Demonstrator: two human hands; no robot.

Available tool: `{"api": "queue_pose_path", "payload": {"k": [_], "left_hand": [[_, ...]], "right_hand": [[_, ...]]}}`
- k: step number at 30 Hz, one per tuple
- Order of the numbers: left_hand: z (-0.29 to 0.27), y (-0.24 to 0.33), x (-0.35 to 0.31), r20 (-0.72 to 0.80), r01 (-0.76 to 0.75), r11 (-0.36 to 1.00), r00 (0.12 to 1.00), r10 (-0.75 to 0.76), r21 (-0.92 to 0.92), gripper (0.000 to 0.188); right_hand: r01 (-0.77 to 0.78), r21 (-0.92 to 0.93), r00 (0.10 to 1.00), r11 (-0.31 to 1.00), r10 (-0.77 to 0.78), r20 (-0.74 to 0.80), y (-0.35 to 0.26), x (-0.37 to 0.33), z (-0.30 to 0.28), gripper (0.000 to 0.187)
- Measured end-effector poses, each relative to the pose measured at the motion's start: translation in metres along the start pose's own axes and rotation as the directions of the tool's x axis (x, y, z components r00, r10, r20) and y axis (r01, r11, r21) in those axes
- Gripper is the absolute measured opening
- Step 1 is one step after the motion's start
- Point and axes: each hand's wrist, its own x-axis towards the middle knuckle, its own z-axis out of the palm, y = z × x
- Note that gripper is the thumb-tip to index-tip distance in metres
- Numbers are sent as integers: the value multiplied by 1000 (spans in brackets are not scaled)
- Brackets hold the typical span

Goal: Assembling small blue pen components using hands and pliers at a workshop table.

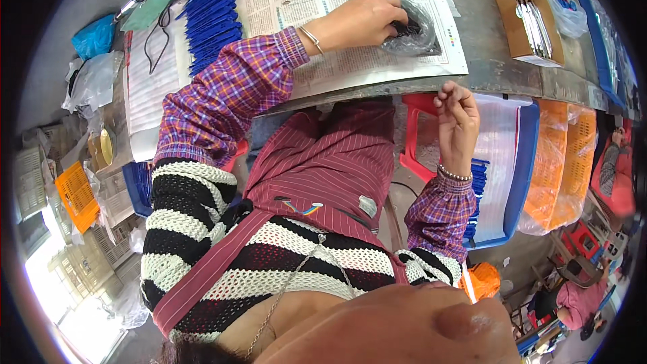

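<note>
My left hand [367, 19] reaches across the table, its curled fingers dipping into the mouth of a clear plastic bag [412, 42]. Dark contents show in the bag, too small to name, and the fingertips are partly hidden there. The bag rests on a sheet of newspaper [323, 71]. My right hand [459, 118] is raised palm up just off the table's front edge, fingers bent in and tips close together. Whatever it may pinch is too small to make out. Slim blue pieces [214, 23] lie in overlapping rows left of the newspaper.
A cardboard box [539, 59] of slim silvery pieces stands at the right, beside a clear bag [565, 7]. Below the table edge are a blue tray [524, 162], orange crates [563, 155] and a red stool [412, 135]. A black cable [162, 27] lies at left. Other people sit far right.
</note>
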Motion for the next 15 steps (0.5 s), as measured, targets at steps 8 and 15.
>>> {"api": "queue_pose_path", "payload": {"k": [8,15], "left_hand": [[4,3,1,13,19,996,1000,-20,85,27],[7,-1,-1,-46,-19,998,999,22,64,11]], "right_hand": [[-123,220,988,968,99,118,-3,-19,-11,14],[-199,657,980,727,149,132,-6,-29,-8,7]]}}
